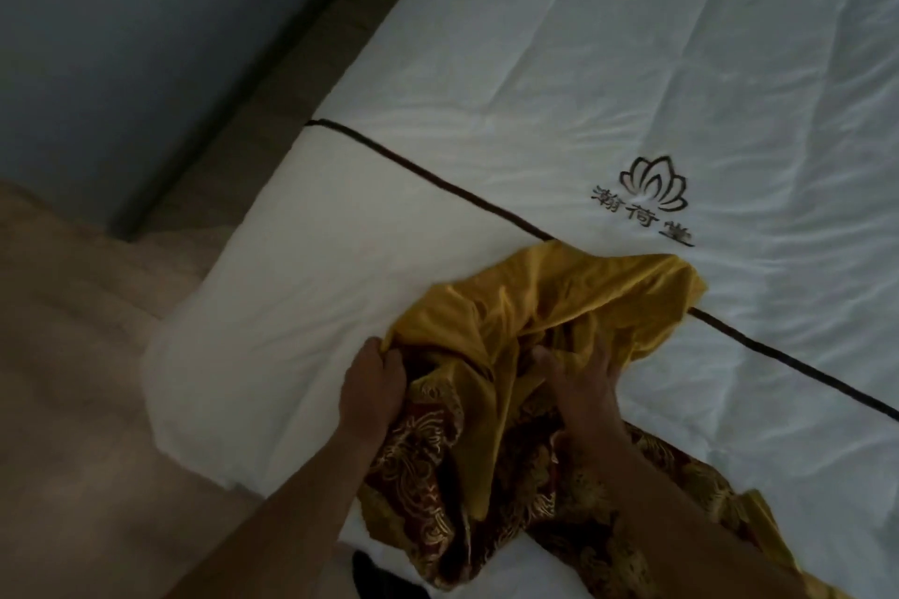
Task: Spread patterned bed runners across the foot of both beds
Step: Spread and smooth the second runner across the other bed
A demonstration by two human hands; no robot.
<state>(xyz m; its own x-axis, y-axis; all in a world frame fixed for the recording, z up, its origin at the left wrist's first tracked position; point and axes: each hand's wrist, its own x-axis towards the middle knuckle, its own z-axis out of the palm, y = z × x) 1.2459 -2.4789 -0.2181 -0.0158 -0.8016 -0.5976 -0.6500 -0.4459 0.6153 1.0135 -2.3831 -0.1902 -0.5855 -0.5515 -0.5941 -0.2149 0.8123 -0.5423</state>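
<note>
Though crumpled, runner (559, 302) in both hands' (374, 387) (581, 384) fingers (389, 358)

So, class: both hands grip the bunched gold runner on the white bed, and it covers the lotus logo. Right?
Not quite. The head view shows the lotus logo uncovered, just beyond the runner. The rest holds: left hand and right hand grip it, bunched, on the white bed.

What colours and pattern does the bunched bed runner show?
The bed runner: plain golden-yellow lining, dark red face with gold scrollwork; head view.
</note>
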